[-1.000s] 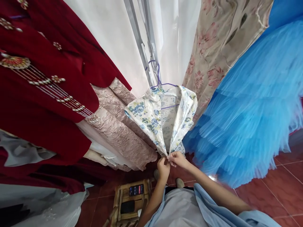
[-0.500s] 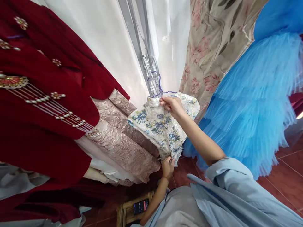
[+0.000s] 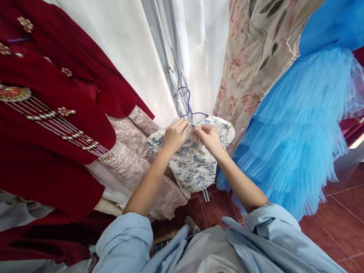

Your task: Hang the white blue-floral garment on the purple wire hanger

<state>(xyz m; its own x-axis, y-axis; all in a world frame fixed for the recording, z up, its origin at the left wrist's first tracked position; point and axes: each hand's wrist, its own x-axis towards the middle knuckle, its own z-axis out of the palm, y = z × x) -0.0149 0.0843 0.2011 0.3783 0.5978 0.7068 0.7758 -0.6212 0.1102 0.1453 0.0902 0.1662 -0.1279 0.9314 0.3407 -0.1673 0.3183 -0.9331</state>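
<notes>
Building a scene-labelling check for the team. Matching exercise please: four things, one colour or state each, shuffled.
1. hanger
2. tiered dress
3. floral top
4. red garment

A. fingers of the left hand and right hand at its neckline
B. trimmed with beaded strands
C. purple
D. bright blue

Pairs: 1-C, 2-D, 3-A, 4-B

Soft light is brightening the white drapery (image 3: 122,45), paler streaks showing beside the grey metal stand (image 3: 156,30); shadow is filling the folds of dark red cloth (image 3: 34,248) at lower left. Wide-angle distortion is stretching the blue skirt (image 3: 298,121) at right.
</notes>
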